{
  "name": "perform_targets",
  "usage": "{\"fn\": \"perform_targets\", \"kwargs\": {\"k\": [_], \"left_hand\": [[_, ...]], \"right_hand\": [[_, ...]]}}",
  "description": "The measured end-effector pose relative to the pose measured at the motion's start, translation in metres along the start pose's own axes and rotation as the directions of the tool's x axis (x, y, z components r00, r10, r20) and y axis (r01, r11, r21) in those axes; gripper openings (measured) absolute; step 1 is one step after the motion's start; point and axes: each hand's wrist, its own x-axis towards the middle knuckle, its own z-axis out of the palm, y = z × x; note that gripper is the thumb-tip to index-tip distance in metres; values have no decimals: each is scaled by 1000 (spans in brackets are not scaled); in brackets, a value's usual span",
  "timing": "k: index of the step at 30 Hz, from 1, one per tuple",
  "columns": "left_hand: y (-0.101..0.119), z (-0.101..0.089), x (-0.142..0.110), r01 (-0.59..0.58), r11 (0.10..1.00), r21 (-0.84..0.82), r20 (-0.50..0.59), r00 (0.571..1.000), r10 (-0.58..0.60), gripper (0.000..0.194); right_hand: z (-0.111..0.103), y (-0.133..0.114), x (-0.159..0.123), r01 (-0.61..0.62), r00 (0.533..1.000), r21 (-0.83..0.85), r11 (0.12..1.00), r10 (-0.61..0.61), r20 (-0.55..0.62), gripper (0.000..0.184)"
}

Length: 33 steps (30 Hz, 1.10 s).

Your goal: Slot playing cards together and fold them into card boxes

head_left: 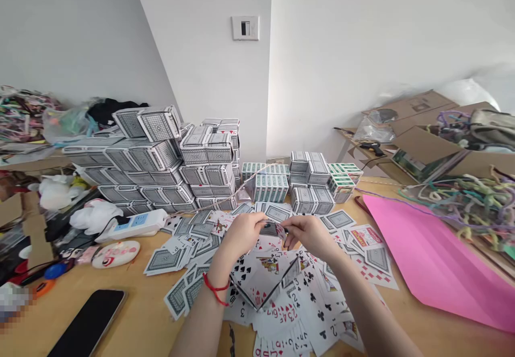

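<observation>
My left hand (246,234), with a red cord on its wrist, is closed at the far edge of an open box made of playing cards (259,287). My right hand (311,234) faces it with bent, pinching fingers at the same far edge. Between my hands a grey-backed playing card (272,229) shows, with the fingertips of both on its edges. The box's walls stand upright, and a ten of hearts and a face card lie on its floor. Loose playing cards (317,298), some face up and some face down, spread around and under it.
Stacked blocks of grey-backed cards (132,155) rise at the back left, with smaller stacks (311,185) and green card boxes (271,185) behind my hands. A phone (88,322), a power strip (139,224), a pink sheet (422,260) and pipe cleaners (454,198) flank the cards.
</observation>
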Motion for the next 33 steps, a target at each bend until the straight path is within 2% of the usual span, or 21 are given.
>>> {"fn": "perform_targets", "kwargs": {"k": [5,10,13,17,24,33], "left_hand": [[-4,-4,-1,-16,996,-90,32,999,19,24],[-6,-2,0,-33,986,-162,78,996,46,26],[-6,0,0,-28,985,-172,90,995,44,27],[-8,0,0,-26,987,-156,75,996,38,28],[-11,0,0,-5,991,-136,68,998,14,27],[-2,1,0,29,991,-128,90,996,-18,30]], "right_hand": [[-2,18,10,-71,993,199,977,50,104,31],[10,28,13,-133,968,272,953,66,240,36],[19,30,15,-131,962,285,949,52,267,35],[27,32,16,-91,982,285,954,39,182,35],[38,36,17,-26,998,143,989,18,61,38],[42,38,14,105,989,-71,992,-111,-101,36]]}}
